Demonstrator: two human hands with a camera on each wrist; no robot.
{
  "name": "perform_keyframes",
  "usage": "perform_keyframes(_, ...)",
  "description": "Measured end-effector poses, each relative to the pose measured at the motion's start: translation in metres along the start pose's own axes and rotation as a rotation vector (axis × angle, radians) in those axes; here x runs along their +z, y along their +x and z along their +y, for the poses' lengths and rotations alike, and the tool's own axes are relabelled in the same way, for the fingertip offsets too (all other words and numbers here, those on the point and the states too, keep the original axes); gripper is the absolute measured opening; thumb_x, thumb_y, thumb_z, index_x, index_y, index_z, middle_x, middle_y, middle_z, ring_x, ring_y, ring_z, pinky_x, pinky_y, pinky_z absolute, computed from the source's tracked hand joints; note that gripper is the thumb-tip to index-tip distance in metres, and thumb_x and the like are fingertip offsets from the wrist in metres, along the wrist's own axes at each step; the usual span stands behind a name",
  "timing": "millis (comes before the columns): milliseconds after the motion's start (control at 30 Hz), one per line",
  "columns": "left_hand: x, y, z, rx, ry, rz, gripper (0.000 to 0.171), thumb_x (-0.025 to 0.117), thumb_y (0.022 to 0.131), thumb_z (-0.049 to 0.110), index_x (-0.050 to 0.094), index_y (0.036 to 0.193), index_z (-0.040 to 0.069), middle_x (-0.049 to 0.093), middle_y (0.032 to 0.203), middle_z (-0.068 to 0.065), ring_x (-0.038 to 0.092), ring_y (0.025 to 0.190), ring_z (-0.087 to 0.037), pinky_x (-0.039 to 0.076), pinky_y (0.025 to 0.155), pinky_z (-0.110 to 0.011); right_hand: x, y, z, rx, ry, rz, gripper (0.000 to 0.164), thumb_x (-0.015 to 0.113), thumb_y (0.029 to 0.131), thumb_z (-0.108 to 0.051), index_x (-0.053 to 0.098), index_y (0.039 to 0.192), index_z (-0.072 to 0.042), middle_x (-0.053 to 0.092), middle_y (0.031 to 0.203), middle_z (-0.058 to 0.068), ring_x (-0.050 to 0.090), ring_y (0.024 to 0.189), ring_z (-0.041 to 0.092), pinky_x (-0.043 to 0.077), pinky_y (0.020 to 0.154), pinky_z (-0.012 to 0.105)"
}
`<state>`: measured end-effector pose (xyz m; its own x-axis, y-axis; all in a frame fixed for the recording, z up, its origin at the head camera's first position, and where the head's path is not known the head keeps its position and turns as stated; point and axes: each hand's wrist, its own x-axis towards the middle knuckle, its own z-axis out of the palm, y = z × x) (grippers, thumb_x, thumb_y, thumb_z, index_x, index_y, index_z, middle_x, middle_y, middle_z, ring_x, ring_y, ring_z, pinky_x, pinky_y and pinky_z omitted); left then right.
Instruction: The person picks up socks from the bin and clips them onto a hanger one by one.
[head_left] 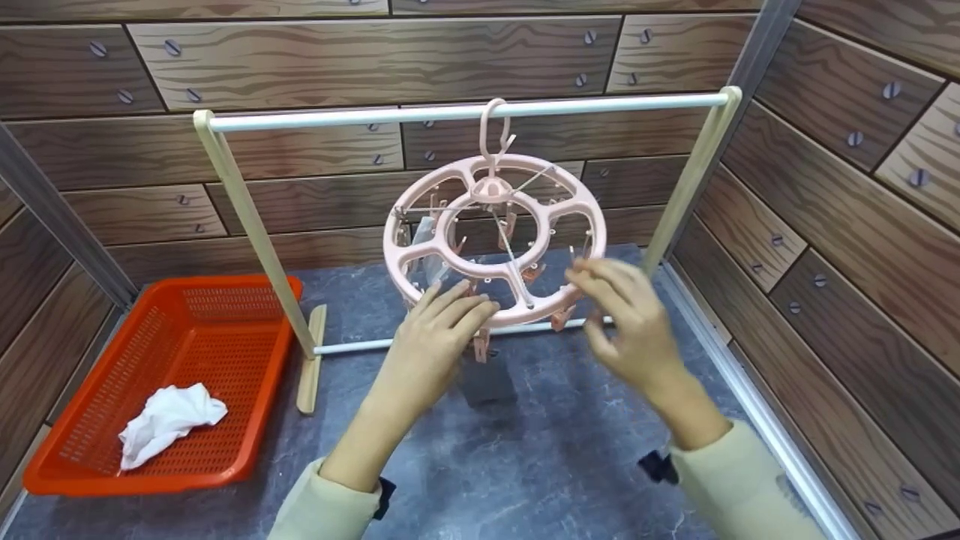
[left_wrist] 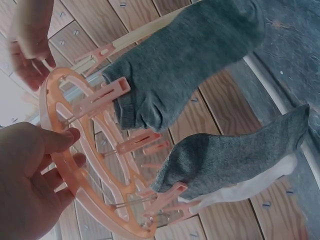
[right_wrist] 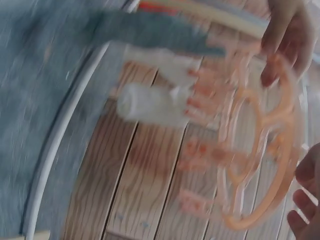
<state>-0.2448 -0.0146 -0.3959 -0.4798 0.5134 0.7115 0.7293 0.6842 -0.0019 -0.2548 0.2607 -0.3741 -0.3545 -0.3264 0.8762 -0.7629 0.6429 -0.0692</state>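
Observation:
A pink round clip hanger (head_left: 491,319) hangs by its hook from the rack's white bar. My left hand (head_left: 442,330) grips the near left of its rim; in the left wrist view the thumb of that hand (left_wrist: 30,175) lies along the rim. My right hand (head_left: 634,322) is at the right of the rim, fingers loosely bent and thumb apart. Two dark grey socks (left_wrist: 190,65) hang from pink clips (left_wrist: 102,97), with a white sock (left_wrist: 250,187) behind them. White items (right_wrist: 155,102) also hang from clips in the blurred right wrist view.
The rack has wooden legs (head_left: 251,225) and a white top bar (head_left: 315,118). Left of it stands a red-orange plastic basket (head_left: 259,390) with a crumpled white cloth (head_left: 172,420) inside. Wood-patterned walls (head_left: 300,67) enclose the dark marbled surface (head_left: 570,465).

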Motion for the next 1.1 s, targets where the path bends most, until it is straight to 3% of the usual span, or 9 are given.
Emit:
perform_keyframes(167, 0.000, -0.002, -0.003, -0.009, -0.014, -0.001, 0.066, 0.064, 0.073, -0.019, 0.064, 0.129, 0.016, 0.066, 0.130, -0.003, 0.053, 0.133, -0.028, 0.028, 0.119, -0.047, 0.001, 0.003, 0.029, -0.037, -0.065, -0.104, 0.057, 0.059, 0.078, 0.009, 0.065, 0.131, -0.009, 0.060, 0.139, 0.013, 0.053, 0.130, 0.039, 0.033, 0.118, 0.046)
perform_keyframes(367, 0.000, -0.002, -0.004, -0.008, -0.043, 0.022, 0.057, 0.062, 0.081, -0.016, 0.065, 0.128, 0.017, 0.067, 0.128, -0.004, 0.053, 0.133, -0.030, 0.028, 0.119, -0.049, 0.005, 0.001, 0.043, -0.054, -0.063, -0.083, 0.041, 0.068, 0.084, 0.007, 0.071, 0.122, -0.009, 0.065, 0.132, 0.012, 0.057, 0.127, 0.035, 0.034, 0.117, 0.048)
perform_keyframes(533, 0.000, -0.005, -0.006, -0.014, -0.036, 0.043, 0.057, 0.063, 0.080, -0.014, 0.065, 0.127, 0.018, 0.067, 0.129, -0.004, 0.053, 0.133, -0.029, 0.029, 0.119, -0.050, 0.007, -0.001, 0.040, -0.068, -0.041, -0.047, 0.031, 0.069, 0.087, 0.003, 0.074, 0.115, -0.009, 0.069, 0.126, 0.011, 0.059, 0.124, 0.036, 0.036, 0.116, 0.046)
perform_keyframes(733, -0.001, -0.010, -0.005, -0.031, -0.020, 0.075, 0.055, 0.062, 0.082, -0.003, 0.063, 0.133, 0.018, 0.062, 0.136, -0.005, 0.047, 0.138, -0.032, 0.027, 0.119, -0.054, 0.009, -0.006, 0.032, -0.066, -0.002, 0.000, 0.029, 0.067, 0.085, 0.002, 0.075, 0.111, -0.008, 0.071, 0.118, 0.011, 0.061, 0.120, 0.038, 0.039, 0.114, 0.044)
perform_keyframes(933, -0.007, -0.014, 0.003, -0.080, -0.028, 0.149, 0.057, 0.066, 0.083, 0.003, 0.061, 0.137, 0.019, 0.058, 0.142, -0.006, 0.042, 0.142, -0.034, 0.027, 0.119, -0.054, 0.012, -0.011, 0.021, -0.074, 0.015, 0.020, 0.025, 0.066, 0.087, -0.002, 0.076, 0.109, -0.009, 0.072, 0.113, 0.011, 0.062, 0.115, 0.038, 0.040, 0.112, 0.047)
perform_keyframes(1100, -0.008, -0.015, 0.014, -0.077, -0.030, 0.190, 0.056, 0.065, 0.081, 0.003, 0.062, 0.135, 0.020, 0.055, 0.145, -0.009, 0.043, 0.141, -0.036, 0.030, 0.117, -0.054, 0.015, -0.014, 0.011, -0.063, 0.010, 0.047, 0.026, 0.067, 0.086, -0.003, 0.076, 0.110, -0.010, 0.072, 0.111, 0.011, 0.061, 0.114, 0.038, 0.043, 0.109, 0.050)
